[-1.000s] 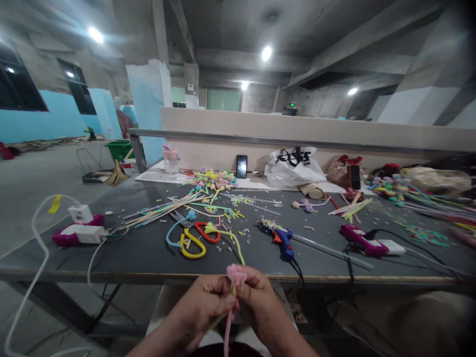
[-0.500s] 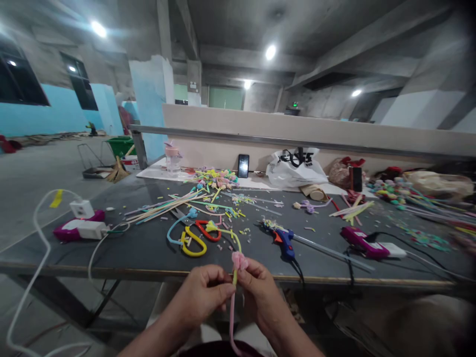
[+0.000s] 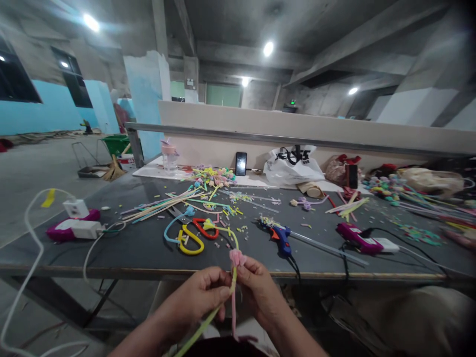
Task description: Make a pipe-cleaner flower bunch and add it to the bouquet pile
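Observation:
Just off the table's front edge, my left hand (image 3: 210,293) pinches a yellow-green stem (image 3: 201,327) between thumb and fingers. My right hand (image 3: 258,287) has thumb and fingers closed on a small pink craft flower (image 3: 236,257), right beside the left fingertips. A pink stem (image 3: 233,312) hangs below the flower. Beyond the hands lies a yellow flower (image 3: 208,224) with a bent stem that reaches toward the pink one; whether they join is hidden. Scissors with yellow and red handles (image 3: 192,242) and a blue flower (image 3: 189,211) lie to the left.
A blue glue gun (image 3: 284,240) with a long clear glue stick lies right of centre. Purple power strips (image 3: 357,238) with cables stand at both sides. Behind are loose stems (image 3: 159,207), a flower heap (image 3: 213,176), a phone (image 3: 241,163), a cup (image 3: 169,159) and a white bag (image 3: 293,166).
A yellow-green stem now runs from the fingers down to the lower left, alongside the pink stem. Both hands keep their pinch in nearly the same place. The view has shifted slightly.

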The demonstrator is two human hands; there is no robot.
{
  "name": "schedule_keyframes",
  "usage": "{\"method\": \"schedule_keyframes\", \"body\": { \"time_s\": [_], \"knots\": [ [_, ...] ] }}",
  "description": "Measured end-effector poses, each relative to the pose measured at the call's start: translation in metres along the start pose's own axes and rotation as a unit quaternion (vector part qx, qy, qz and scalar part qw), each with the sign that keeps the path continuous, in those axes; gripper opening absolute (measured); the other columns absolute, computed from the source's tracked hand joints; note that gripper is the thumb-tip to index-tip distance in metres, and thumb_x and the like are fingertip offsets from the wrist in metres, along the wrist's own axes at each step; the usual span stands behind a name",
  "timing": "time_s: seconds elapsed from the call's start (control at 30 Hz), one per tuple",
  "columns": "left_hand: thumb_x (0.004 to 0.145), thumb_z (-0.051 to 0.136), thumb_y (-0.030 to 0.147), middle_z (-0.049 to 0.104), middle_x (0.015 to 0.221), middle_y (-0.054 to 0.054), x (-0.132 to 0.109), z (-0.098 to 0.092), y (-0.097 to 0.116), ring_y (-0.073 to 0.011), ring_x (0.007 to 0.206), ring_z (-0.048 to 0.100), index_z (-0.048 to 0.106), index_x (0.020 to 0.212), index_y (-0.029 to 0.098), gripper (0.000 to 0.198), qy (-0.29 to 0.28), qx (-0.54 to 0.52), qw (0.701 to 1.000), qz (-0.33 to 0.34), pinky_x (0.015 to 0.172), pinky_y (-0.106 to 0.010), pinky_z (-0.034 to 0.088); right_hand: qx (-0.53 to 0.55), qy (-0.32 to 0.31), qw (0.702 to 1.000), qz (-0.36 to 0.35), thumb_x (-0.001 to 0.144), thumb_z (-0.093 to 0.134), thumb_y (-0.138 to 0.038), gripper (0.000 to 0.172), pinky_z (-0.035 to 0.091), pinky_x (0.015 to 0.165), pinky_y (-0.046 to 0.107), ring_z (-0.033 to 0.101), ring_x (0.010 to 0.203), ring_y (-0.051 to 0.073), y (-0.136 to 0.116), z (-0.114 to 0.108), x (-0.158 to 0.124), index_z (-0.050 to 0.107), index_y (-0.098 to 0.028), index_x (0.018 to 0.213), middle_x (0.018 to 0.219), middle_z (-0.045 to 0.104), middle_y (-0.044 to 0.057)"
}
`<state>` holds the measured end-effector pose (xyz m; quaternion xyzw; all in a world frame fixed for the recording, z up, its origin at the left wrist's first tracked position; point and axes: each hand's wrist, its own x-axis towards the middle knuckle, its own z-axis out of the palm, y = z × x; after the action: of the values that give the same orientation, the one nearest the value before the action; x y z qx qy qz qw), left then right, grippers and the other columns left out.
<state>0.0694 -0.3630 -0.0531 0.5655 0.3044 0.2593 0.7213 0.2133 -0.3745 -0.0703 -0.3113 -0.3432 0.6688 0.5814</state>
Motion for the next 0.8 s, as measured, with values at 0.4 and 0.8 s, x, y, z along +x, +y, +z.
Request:
{"method": "schedule_keyframes", "body": {
  "time_s": [0.4, 0.8],
  "knots": [
    [0.072, 0.052, 0.033, 0.046, 0.054, 0.004, 0.0, -0.003, 0.002, -0.0093, 0.052, 0.04, 0.054, 0.064, 0.013, 0.021, 0.129, 0.21, 0.968, 0.036, 0.051, -0.02, 0.03, -0.203, 0.037, 0.978, -0.028, 0.058, 0.072, -0.028, 0.018, 0.037, 0.062, 0.022, 0.048, 0.061, 0.012, -0.002, -0.007, -0.011, 0.061, -0.015, 0.063, 0.062, 0.056, -0.001],
    [0.072, 0.049, 0.029, 0.043, 0.05, 0.005, 0.005, 0.005, -0.01, -0.0095, 0.049, 0.04, 0.052, 0.059, 0.015, 0.02, 0.145, 0.234, 0.961, 0.021, 0.049, -0.02, 0.03, -0.467, 0.05, 0.872, -0.134, 0.069, 0.056, -0.025, 0.014, 0.032, 0.058, 0.024, 0.045, 0.061, 0.014, -0.003, -0.014, -0.014, 0.056, -0.017, 0.057, 0.06, 0.051, 0.0]
  ]
}}
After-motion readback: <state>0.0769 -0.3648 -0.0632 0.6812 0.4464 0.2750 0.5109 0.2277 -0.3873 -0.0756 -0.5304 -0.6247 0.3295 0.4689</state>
